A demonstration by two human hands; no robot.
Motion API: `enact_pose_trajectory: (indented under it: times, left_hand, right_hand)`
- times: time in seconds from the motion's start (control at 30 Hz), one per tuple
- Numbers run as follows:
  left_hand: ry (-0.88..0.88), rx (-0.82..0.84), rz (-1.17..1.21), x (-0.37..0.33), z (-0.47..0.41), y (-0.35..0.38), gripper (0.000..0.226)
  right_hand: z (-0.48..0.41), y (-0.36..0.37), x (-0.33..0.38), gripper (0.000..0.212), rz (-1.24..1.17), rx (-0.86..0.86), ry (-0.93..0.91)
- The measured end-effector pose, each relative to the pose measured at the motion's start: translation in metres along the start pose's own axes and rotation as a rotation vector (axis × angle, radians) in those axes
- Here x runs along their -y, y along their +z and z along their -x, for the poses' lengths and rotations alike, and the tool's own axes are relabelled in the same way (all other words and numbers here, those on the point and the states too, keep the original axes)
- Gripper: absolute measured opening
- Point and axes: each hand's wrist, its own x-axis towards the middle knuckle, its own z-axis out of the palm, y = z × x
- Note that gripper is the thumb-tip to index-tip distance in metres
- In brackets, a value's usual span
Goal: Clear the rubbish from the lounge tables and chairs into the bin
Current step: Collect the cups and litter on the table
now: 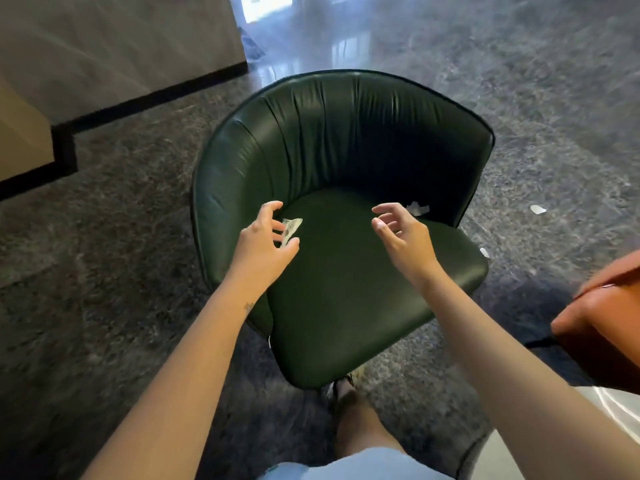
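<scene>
Head view: green armchair [346,299] seen from above, on a speckled floor [104,254]
Left hand [265,239]: fingers spread and curved over a crumpled wrapper [293,225] at the seat's left rear; contact unclear
Right hand [403,233]: fingers loose, holding nothing, above the seat near a white scrap [418,208] at the right rear
Floor: paper bit [538,209] right of the armchair
</scene>
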Motion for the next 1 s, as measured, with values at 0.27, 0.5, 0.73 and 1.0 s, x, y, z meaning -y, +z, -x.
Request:
enact_pose_trajectory:
  times: [0.27, 0.5, 0.73, 1.0]
  left_hand:
    - [-0.117, 0.079, -0.02, 0.034, -0.167, 0.063, 0.06]
    - [-0.282, 0.166, -0.019, 0.124, -0.244, 0.132, 0.061]
    - [-0.454, 0.145, -0.124, 0.216, -0.267, 0.206, 0.056]
    - [-0.538, 0.105, -0.146, 0.246, -0.275, 0.264, 0.064]
  right_hand:
    - [-0.148, 0.046, -0.076, 0.017, 0.03, 0.097, 0.125]
    - [-0.213, 0.128, -0.162, 0.018, 0.05, 0.134, 0.2]
    - [-0.212, 0.208, -0.242, 0.023, 0.033, 0.136, 0.326]
    - [-0.207, 0.247, -0.268, 0.028, -0.021, 0.141, 0.392]
